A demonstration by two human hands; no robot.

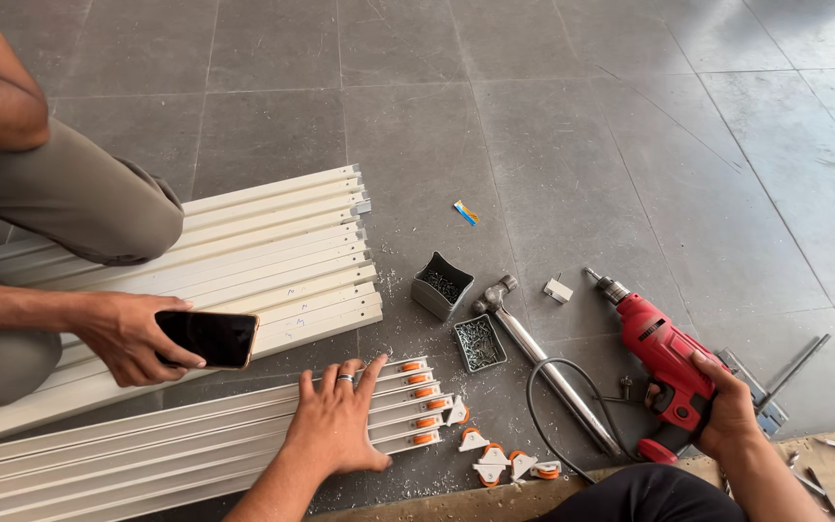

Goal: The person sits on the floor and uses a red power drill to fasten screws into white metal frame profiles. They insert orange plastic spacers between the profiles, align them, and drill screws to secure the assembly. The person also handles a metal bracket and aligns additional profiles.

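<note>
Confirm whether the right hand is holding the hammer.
No: the right hand grips the red drill; the hammer lies untouched on the floor.

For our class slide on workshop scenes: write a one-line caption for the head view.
Left hand flat on cream rails, right hand gripping a red drill; another person's hand holds a phone.

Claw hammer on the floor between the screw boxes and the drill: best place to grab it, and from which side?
Grip the hammer mid-handle, coming from above. The steel handle lies flat on the floor tiles, head toward the square screw box, bare along its middle. Lower down, the drill's black cord loops across it, so stay above that. The right hand, now on the red drill, is nearest; the left hand rests on the cream rails.
</note>
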